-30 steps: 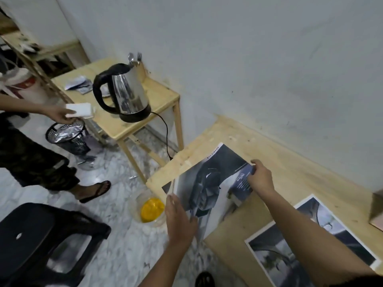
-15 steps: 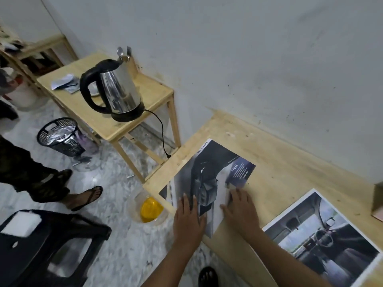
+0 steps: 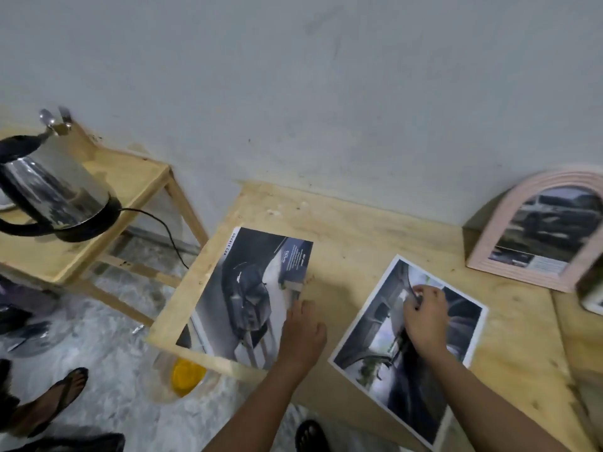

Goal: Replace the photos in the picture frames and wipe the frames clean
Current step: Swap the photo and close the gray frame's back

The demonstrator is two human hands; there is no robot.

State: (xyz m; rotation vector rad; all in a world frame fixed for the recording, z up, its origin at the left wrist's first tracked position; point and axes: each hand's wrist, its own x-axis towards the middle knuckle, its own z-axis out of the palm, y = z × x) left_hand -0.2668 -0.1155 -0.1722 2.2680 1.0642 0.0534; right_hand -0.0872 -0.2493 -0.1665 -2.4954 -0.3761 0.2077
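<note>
Two car photo prints lie flat on the wooden table point(image 3: 359, 230). My left hand point(image 3: 303, 327) rests with relaxed fingers on the right edge of the left photo point(image 3: 248, 288), which hangs slightly over the table's front edge. On the right photo point(image 3: 408, 347) sits my right hand point(image 3: 424, 318), fingers bent down onto the paper; whether it pinches the print is unclear. A pink arched picture frame point(image 3: 489, 236) with a car photo in it leans against the wall at the back right.
Part of another frame point(image 3: 590, 288) shows at the right edge. A steel kettle point(image 3: 55, 197) with its cord stands on a low side table point(image 3: 130, 184) to the left. On the floor are a container of yellow liquid point(image 3: 186, 376) and another person's sandalled foot point(image 3: 55, 396).
My right hand has left the left photo and moved onto the right photo. My left hand has shifted to the left photo's right edge. The view has swung right, bringing the pink frame into sight.
</note>
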